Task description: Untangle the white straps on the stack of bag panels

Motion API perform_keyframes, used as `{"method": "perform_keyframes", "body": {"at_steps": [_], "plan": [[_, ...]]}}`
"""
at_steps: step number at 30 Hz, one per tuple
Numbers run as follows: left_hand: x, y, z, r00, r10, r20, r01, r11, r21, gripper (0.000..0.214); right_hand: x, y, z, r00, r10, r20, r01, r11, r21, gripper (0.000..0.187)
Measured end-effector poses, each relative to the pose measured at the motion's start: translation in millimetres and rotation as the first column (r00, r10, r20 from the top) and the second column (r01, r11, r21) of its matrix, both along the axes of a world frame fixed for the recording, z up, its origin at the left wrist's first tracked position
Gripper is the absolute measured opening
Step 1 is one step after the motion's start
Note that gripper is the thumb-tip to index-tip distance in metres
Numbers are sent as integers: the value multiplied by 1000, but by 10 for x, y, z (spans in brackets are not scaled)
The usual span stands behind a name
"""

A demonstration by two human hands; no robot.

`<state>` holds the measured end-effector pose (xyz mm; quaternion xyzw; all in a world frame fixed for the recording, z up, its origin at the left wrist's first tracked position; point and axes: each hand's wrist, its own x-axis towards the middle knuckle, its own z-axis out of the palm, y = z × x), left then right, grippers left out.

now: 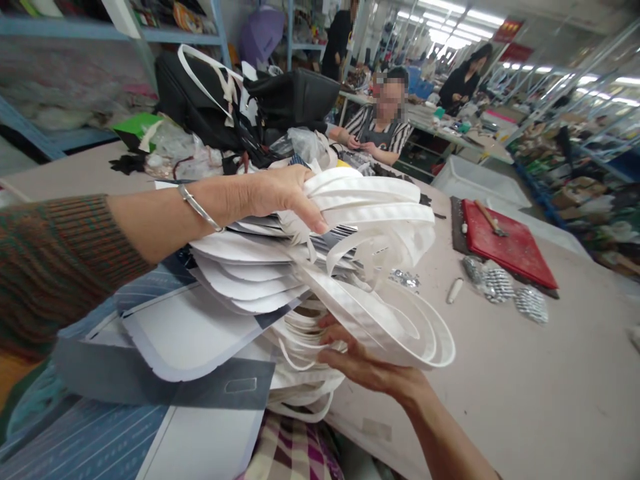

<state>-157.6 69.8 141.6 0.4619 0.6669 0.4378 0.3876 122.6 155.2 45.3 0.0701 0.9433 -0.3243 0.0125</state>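
Observation:
My left hand lies on top of a thick bundle of white looped straps, its fingers curled over the upper loops. A metal bangle sits on that wrist. My right hand comes up from below, fingers pushed into the lower loops of the same bundle and holding them from underneath. Beneath the straps lies a fanned stack of white and dark flat panels that reaches toward my lap.
A grey worktable stretches to the right, with a red mat holding a hammer, silvery packets and a small white tube. Black bags are heaped at the back. A seated person works across the table; others stand farther off.

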Motion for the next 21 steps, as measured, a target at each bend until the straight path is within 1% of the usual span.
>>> {"method": "perform_keyframes", "body": {"at_steps": [3,4,6,7,8,10,11,13,15,17,19,20,21], "plan": [[-18,0,4,1000,8,7,-8,1000,21,35,-97,162,117,994,-32,-102,40,996,81,21],[-25,0,5,1000,19,13,-19,999,28,35,-142,231,163,988,-42,-150,59,992,107,19],[-38,0,2,999,46,25,-47,998,41,34,-231,352,235,963,-101,-250,141,979,150,12],[-45,1,-3,998,58,31,-59,997,48,34,-272,393,253,942,-163,-293,215,964,156,12],[-50,3,-11,997,62,38,-64,996,54,34,-308,417,256,913,-246,-326,306,940,149,14],[-56,10,-33,998,46,53,-49,997,58,34,-365,413,221,833,-408,-375,479,870,118,20],[-55,15,-44,998,32,62,-35,998,58,35,-389,393,190,795,-476,-377,545,833,98,22],[-45,27,-53,997,10,73,-14,999,52,38,-429,343,128,735,-584,-344,637,768,59,23],[-33,43,-37,997,11,76,-14,999,38,43,-473,310,97,707,-646,-289,680,733,23,27],[-30,68,-1,996,12,84,-13,1000,11,44,-530,309,104,716,-660,-227,674,739,-24,41],[-49,102,41,994,-3,105,3,1000,0,42,-602,329,135,759,-629,-168,622,777,-95,53],[-67,123,60,992,-18,122,17,1000,7,42,-642,341,154,786,-601,-148,585,799,-138,52],[-88,143,78,990,-30,140,28,999,20,42,-680,351,173,809,-570,-140,546,819,-179,47]]}}
